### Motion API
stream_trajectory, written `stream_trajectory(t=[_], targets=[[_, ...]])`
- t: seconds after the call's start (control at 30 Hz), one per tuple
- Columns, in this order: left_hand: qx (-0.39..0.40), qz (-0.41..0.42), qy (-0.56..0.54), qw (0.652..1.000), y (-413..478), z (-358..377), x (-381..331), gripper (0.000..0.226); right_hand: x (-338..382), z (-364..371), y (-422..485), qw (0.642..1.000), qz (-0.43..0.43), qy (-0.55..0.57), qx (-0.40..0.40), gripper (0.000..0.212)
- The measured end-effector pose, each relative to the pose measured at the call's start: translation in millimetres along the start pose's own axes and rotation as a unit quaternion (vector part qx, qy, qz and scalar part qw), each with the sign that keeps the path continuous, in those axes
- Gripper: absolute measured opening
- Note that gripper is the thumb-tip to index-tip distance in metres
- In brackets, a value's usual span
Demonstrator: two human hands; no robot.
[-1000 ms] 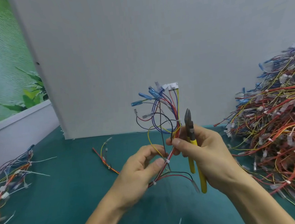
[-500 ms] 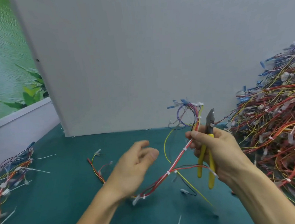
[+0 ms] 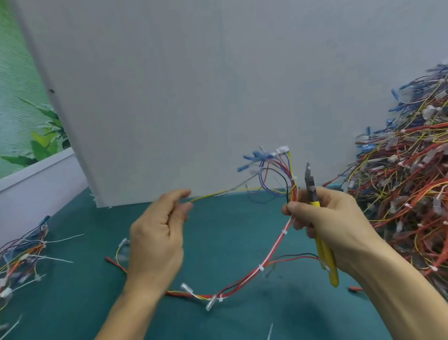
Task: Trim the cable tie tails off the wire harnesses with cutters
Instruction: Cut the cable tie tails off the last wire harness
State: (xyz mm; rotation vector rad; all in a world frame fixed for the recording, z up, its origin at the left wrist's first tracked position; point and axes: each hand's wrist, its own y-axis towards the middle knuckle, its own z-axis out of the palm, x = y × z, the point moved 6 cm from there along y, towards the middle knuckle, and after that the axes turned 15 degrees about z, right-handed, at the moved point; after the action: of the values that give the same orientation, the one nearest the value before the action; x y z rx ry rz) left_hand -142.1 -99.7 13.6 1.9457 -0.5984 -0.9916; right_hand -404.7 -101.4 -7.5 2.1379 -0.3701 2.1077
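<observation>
Wire harness point(image 3: 275, 246): centre, over green mat point(image 3: 222, 224). Long axis 7-to-1 o'clock, connector end up at 1, far end drooping at 7. Left hand point(image 3: 155, 238): loosely curled at yellow lead point(image 3: 219, 193), pinch unclear. Right hand point(image 3: 327, 223): pinches trunk, palms cutters point(image 3: 330, 263), nose at 12. Advice: tension trunk, snip flush at tie head, clear of insulation.
</observation>
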Motion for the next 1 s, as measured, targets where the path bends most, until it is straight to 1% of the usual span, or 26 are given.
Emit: stream_trajectory(t=[0.07, 0.1, 0.17, 0.23, 0.3, 0.4, 0.47, 0.53, 0.6, 0.63, 0.67, 0.7, 0.73, 0.8, 0.87, 0.93, 1.0], targets=[[0.116, 0.018, 0.041, 0.992, -2, 10, 6, 0.015, -13, -7, 9, 0.998, 0.032, -0.047, -0.041, 0.015], [0.184, 0.015, 0.052, 0.981, -7, 19, 9, 0.013, -21, -10, 13, 0.994, 0.051, -0.078, -0.058, 0.014], [0.307, -0.005, 0.059, 0.950, -24, 37, 18, 0.013, -39, -17, 20, 0.982, 0.093, -0.138, -0.087, 0.012], [0.401, -0.016, 0.070, 0.913, -41, 52, 25, 0.018, -53, -22, 23, 0.965, 0.133, -0.200, -0.106, 0.007], [0.470, -0.025, 0.077, 0.879, -54, 62, 29, 0.020, -60, -22, 24, 0.943, 0.154, -0.271, -0.113, 0.004], [0.535, -0.037, 0.070, 0.841, -59, 64, 32, 0.014, -59, -19, 21, 0.902, 0.154, -0.382, -0.127, 0.010], [0.566, -0.024, 0.056, 0.822, -59, 62, 26, 0.025, -50, -18, 18, 0.874, 0.136, -0.440, -0.151, 0.019], [0.585, -0.029, 0.052, 0.809, -60, 61, 20, 0.035, -33, -19, 10, 0.851, 0.104, -0.481, -0.184, 0.025], [0.596, -0.041, 0.073, 0.799, -63, 62, 17, 0.059, -13, -23, 1, 0.839, 0.082, -0.496, -0.208, 0.023], [0.597, -0.034, 0.088, 0.796, -64, 64, 15, 0.067, -4, -26, -3, 0.834, 0.079, -0.505, -0.209, 0.025], [0.596, -0.018, 0.104, 0.796, -66, 67, 13, 0.067, 2, -28, -6, 0.831, 0.080, -0.514, -0.198, 0.027], [0.588, 0.004, 0.117, 0.800, -66, 71, 11, 0.059, 6, -28, -8, 0.836, 0.084, -0.516, -0.169, 0.029], [0.576, 0.027, 0.128, 0.807, -67, 74, 7, 0.047, 6, -25, -11, 0.849, 0.096, -0.506, -0.123, 0.028], [0.541, 0.055, 0.126, 0.830, -68, 80, 0, 0.027, -7, -11, -18, 0.879, 0.145, -0.454, 0.002, 0.027], [0.489, 0.049, 0.105, 0.865, -67, 84, -1, 0.019, -25, 5, -22, 0.888, 0.194, -0.406, 0.091, 0.026], [0.422, 0.028, 0.082, 0.902, -62, 82, -2, 0.016, -38, 19, -24, 0.894, 0.213, -0.374, 0.125, 0.025], [0.351, 0.022, 0.067, 0.934, -54, 78, -6, 0.013, -44, 34, -22, 0.920, 0.203, -0.314, 0.117, 0.022]])
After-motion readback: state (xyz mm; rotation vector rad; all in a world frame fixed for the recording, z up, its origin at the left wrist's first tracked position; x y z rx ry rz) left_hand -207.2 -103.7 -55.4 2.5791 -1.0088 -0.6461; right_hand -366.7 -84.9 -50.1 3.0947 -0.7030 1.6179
